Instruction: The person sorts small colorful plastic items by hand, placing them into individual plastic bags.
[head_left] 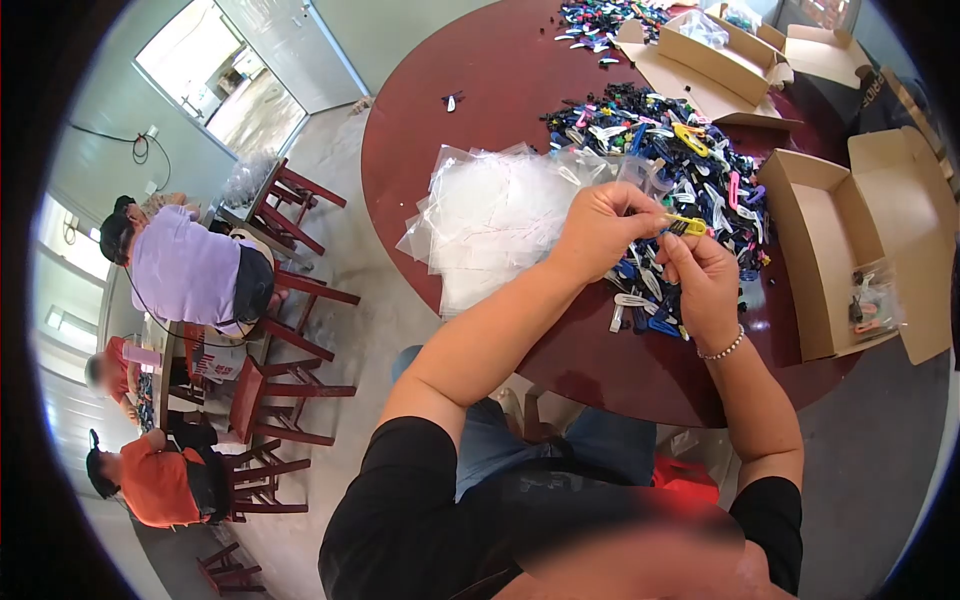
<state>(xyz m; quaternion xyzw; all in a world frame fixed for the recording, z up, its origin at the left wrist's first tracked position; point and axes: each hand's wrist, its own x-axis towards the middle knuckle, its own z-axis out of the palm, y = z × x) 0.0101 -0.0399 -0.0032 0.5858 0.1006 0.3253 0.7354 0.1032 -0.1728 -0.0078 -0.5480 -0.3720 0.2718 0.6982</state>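
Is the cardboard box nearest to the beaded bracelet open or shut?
Open: the lid of the cardboard box is turned back, and its inside is visible.

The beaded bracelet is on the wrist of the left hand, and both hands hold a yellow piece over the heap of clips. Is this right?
Not quite: the head view shows the beaded bracelet on the wrist of the right hand, not the left hand. Both hands do hold the yellow piece over the heap of clips.
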